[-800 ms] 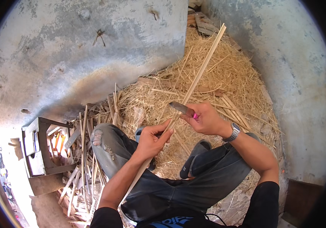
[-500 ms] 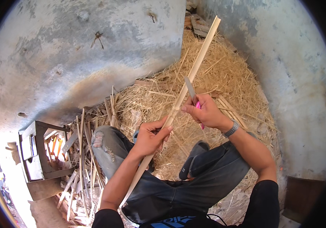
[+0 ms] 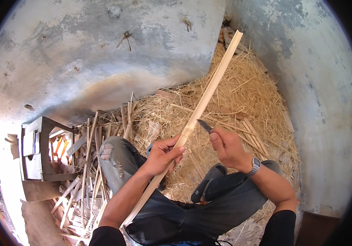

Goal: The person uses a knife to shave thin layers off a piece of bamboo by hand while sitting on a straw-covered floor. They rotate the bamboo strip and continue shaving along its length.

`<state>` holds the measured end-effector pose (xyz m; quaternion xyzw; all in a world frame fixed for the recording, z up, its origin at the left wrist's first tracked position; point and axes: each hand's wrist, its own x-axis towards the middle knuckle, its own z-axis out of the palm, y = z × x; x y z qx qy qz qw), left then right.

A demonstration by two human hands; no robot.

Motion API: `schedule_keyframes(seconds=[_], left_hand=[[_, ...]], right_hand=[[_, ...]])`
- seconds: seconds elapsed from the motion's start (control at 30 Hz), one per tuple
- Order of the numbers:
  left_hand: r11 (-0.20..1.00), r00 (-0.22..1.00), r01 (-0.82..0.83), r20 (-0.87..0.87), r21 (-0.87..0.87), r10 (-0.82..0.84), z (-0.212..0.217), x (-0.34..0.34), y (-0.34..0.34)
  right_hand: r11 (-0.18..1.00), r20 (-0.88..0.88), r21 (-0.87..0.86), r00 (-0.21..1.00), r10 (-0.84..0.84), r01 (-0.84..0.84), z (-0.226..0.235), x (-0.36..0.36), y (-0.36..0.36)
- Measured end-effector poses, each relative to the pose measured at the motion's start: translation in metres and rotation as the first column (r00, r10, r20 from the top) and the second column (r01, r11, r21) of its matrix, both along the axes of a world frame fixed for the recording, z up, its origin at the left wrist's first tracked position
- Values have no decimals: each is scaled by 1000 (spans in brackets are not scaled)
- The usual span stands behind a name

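A long, pale strip of split bamboo (image 3: 208, 91) runs slantwise from beside my left thigh up toward the far right, its inner hollow facing up. My left hand (image 3: 164, 156) is wrapped round it just below a joint ring. In my right fist (image 3: 230, 148) is a knife (image 3: 204, 126); its dark blade points up and left, the tip close to the strip's right edge near the joint. Whether the tip touches the strip I cannot tell. The fist covers the knife's handle.
Straw-like shavings (image 3: 249, 86) cover the floor ahead. Loose sticks (image 3: 87, 151) pile up by my left knee, beside a dark open-framed box (image 3: 40, 151). Weathered grey walls (image 3: 102, 53) stand at the left and right. My sandalled foot (image 3: 208, 180) lies between my bent legs.
My right hand has drawn back toward me and turned, taking the knife from across the strip to its right side. The pink handle has gone out of sight. My left hand keeps its hold.
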<state>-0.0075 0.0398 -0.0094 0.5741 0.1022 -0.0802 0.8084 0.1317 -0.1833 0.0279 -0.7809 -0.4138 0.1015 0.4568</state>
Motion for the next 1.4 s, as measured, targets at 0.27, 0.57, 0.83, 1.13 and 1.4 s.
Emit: schedule_keyframes(seconds=[0.27,0.57,0.83,1.13,1.4], left_hand=[[1000,1000,5,10,-11,-5,0,1,-5],[1000,1000,2,4,-8,-2,3,2,-8],[997,999,36,8,-70,-35,2,-2,-8],[982,998,59,-23,-182,-65,-1,-5,-7],[951,999,0,-49,-309,-16,1,-4,-8]], right_hand=[[996,121,-89,993,-1,11,-13,-3,11],[996,118,-79,993,-27,37,-17,-5,10],[994,174,-106,985,-17,36,-31,-15,14],[984,419,-164,908,13,62,-50,-9,14],[997,158,-32,985,75,-71,-45,7,23]])
